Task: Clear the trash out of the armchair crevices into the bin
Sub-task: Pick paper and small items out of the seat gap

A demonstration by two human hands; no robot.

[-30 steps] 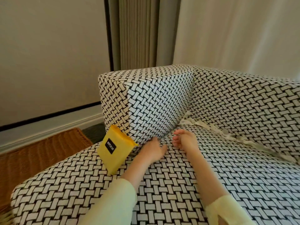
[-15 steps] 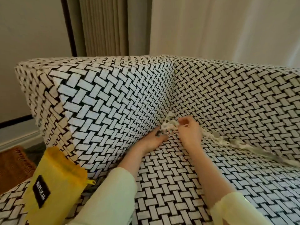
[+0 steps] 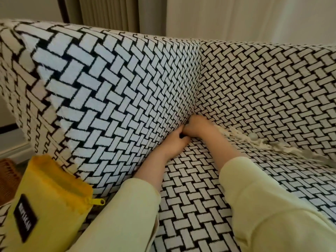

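Note:
The armchair point(image 3: 127, 99) is covered in a black-and-white woven pattern. Both my hands are pushed into its back-left corner, where armrest, backrest and seat meet. My left hand point(image 3: 177, 142) lies along the armrest crevice with its fingertips buried in the gap. My right hand point(image 3: 197, 127) is curled into a fist over the corner end of a strip of white stringy trash point(image 3: 254, 142). That strip runs right along the backrest crevice. A small pale lump point(image 3: 253, 136) sits in the strip. No bin is in view.
A yellow zip pouch point(image 3: 47, 202) with a black label leans against the armrest at the seat's front left. A wicker basket point(image 3: 7, 177) stands on the floor at the left edge. Curtains point(image 3: 109, 13) and a wall are behind the chair.
The view has moved closer to the corner. My right hand has shifted from the strip in the back crevice left into the corner, and my left hand has pushed in deeper to meet it.

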